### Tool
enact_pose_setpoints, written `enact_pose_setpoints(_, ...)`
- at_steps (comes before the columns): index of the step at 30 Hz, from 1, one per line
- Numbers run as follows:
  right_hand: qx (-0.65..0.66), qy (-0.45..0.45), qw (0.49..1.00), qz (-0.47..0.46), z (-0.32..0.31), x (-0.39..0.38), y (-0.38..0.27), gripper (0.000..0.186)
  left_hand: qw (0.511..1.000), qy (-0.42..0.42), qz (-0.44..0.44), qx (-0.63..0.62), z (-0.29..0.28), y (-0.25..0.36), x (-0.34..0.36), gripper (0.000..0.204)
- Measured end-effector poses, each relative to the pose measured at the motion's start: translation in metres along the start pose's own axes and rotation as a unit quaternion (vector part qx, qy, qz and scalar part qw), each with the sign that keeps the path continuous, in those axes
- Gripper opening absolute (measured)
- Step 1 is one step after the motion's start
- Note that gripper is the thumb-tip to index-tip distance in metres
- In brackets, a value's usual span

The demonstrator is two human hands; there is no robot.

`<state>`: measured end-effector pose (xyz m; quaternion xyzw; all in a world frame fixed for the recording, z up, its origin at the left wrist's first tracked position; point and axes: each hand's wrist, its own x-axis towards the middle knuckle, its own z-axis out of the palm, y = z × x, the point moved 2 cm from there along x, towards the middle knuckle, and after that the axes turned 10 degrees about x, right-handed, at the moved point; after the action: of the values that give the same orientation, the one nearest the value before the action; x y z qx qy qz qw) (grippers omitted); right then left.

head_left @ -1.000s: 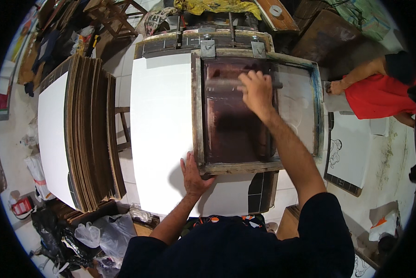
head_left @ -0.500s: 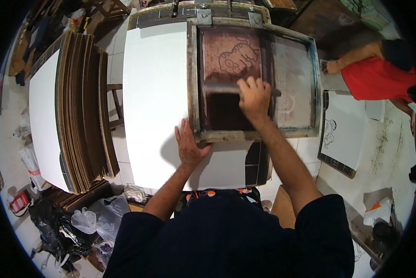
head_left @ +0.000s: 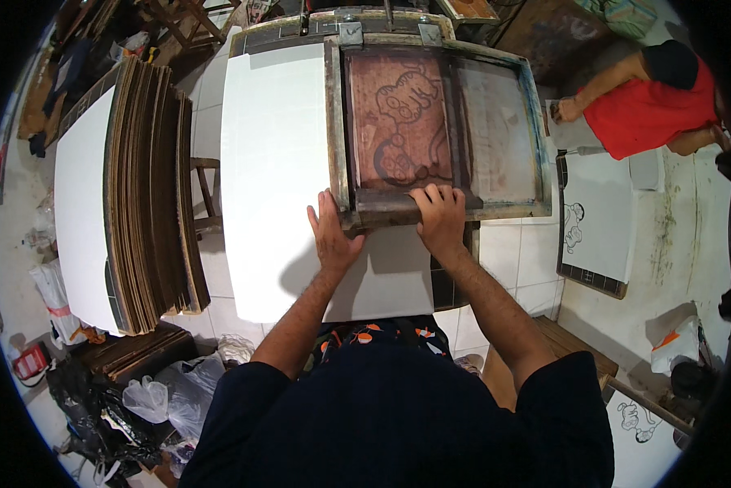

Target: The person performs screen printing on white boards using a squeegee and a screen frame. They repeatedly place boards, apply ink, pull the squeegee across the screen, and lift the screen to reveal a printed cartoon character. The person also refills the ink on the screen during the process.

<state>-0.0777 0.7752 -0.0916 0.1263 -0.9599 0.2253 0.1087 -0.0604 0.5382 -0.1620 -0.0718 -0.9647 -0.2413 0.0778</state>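
A wooden-framed printing screen [head_left: 338,122] lies over a white sheet [head_left: 274,163] on a dark board. Its reddish mesh [head_left: 373,114] shows a cartoon animal outline. My right hand [head_left: 442,221] grips a dark squeegee [head_left: 381,200], which lies across the near end of the mesh, against the frame's near bar. At the near left corner of the frame rests my left hand [head_left: 335,241], its fingers stretched and thumb spread, touching the wood. Metal clamps [head_left: 351,33] sit at the screen's far edge.
Left of me stand several upright boards [head_left: 146,203], with a white sheet on the outermost. A co-worker's arm [head_left: 605,85] and red cloth are at the right, near a printed white sheet [head_left: 605,220]. Plastic bags [head_left: 178,398] lie at lower left; another printed sheet [head_left: 638,431] is at lower right.
My right hand has drawn the squeegee toward me, from mid-mesh to the near end. More of the outline drawing shows, where dark ink covered the mesh. My left hand stays at the frame corner.
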Motion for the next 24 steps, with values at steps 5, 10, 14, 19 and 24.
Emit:
enact_pose_setpoints(5, 0.066, 0.049, 0.997, -0.003, -0.018, 0.035, 0.005, 0.026, 0.982, -0.030, -0.080, -0.168, -0.006, 0.006, -0.002, 0.117)
enact_pose_setpoints(10, 0.060, -0.049, 0.997, 0.015, -0.031, 0.059, 0.016, 0.028, 0.979, -0.033, -0.091, -0.181, -0.011, 0.010, 0.001, 0.116)
enact_pose_setpoints(14, 0.102, -0.089, 0.991, 0.018, -0.030, 0.045, 0.012, 0.027, 0.978, -0.037, -0.096, -0.179, -0.011, 0.011, 0.001, 0.116)
enact_pose_setpoints(19, 0.095, -0.059, 0.993, -0.024, -0.012, 0.082, 0.038, 0.028, 0.978, -0.050, -0.103, -0.173, -0.013, 0.012, 0.001, 0.115)
enact_pose_setpoints(24, 0.047, -0.022, 0.997, -0.059, 0.020, 0.232, 0.102, 0.028, 0.980, -0.051, -0.095, -0.167, -0.017, 0.012, 0.001, 0.114)
